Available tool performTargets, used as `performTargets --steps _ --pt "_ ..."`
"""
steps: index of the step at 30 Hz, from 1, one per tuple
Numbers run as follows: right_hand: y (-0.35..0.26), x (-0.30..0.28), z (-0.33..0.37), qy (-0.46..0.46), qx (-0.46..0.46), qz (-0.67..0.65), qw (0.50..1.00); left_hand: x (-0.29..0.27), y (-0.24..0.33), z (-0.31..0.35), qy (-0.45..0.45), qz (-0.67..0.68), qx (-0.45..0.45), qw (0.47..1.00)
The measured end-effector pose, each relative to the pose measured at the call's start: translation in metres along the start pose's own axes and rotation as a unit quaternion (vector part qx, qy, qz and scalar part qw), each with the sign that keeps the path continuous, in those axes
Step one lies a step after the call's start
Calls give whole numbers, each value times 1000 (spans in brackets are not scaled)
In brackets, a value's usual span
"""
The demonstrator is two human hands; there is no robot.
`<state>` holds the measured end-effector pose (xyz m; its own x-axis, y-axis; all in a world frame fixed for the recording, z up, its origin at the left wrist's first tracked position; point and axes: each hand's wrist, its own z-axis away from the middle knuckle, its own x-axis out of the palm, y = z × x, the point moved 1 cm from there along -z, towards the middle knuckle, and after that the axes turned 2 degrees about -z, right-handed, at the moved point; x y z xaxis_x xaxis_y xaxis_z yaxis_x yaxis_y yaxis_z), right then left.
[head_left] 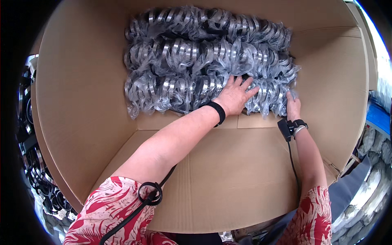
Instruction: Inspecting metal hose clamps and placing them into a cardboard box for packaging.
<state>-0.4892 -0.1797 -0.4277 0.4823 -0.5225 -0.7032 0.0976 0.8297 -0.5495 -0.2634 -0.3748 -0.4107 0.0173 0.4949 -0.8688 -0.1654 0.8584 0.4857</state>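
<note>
Shiny silver curved bands with dark parts, each wrapped in clear plastic, stand packed in three rows: a far row (183, 22), a middle row (179, 53) and a front row (171, 89). They sit at the far side of a large cardboard box (212, 175). My left hand (234, 98) lies spread and open on top of the front row, right of its middle. At that row's right end, my right hand (293, 107) rests against the wrapped bands, its visible fingers stretched forward beside the box wall. Some of its fingertips are hidden.
The box's tall left wall (81, 81) and right wall (335, 81) rise around my arms. Black and silver curved parts (43, 171) are heaped outside on the left. Plastic-wrapped bundles (373, 179) lie outside on the right, below a blue edge (377, 116). A black cable (293, 163) hangs along my right forearm.
</note>
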Motion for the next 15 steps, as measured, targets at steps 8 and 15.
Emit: performTargets --steps 8,15 --pt "3 3 8 50 -125 13 991 -1 3 -4 -15 3 -4 1000" --pt "-34 6 36 78 -13 259 963 -3 3 -3 -25 -3 -6 1000"
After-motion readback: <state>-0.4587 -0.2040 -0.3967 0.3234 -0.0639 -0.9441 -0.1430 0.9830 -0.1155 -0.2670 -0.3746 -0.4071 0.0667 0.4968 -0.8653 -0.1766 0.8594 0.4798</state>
